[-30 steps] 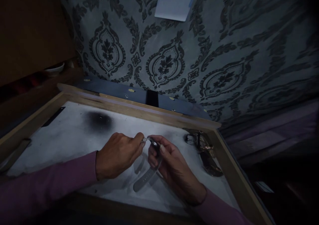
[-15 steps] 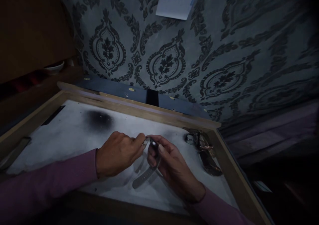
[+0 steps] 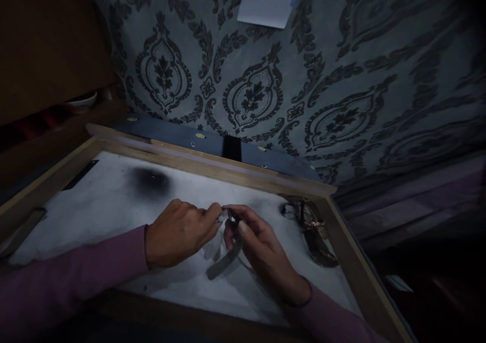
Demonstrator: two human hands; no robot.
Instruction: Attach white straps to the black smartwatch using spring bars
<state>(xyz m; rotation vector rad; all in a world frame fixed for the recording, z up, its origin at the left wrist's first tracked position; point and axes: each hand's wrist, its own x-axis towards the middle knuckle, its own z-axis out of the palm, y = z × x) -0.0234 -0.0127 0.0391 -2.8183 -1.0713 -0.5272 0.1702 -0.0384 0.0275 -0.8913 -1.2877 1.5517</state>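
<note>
A wristwatch with a grey strap [image 3: 223, 264] is gripped in my right hand [image 3: 266, 254], its dark case [image 3: 233, 216] between thumb and fingers. The loose strap end, blurred, hangs down to the left, over the white surface. My left hand [image 3: 182, 231] is closed, its fingertips pinching a small pale piece [image 3: 221, 216] against the near side of the watch case. I cannot make out what that piece is or whether it is fixed to the watch. Both hands meet above the white bottom [image 3: 110, 221] of a shallow wood-rimmed tray.
Dark glasses or bracelet-like items [image 3: 317, 231] lie at the tray's right end. At the left end are a dark flat strip [image 3: 81, 175] and a longer bar [image 3: 23, 231]. The wooden rim [image 3: 212, 167] surrounds the tray, with a patterned wall [image 3: 252, 97] behind.
The loose strap end has swung slightly right and up, and the watch has tilted a little in my right hand. My left hand has stayed almost still.
</note>
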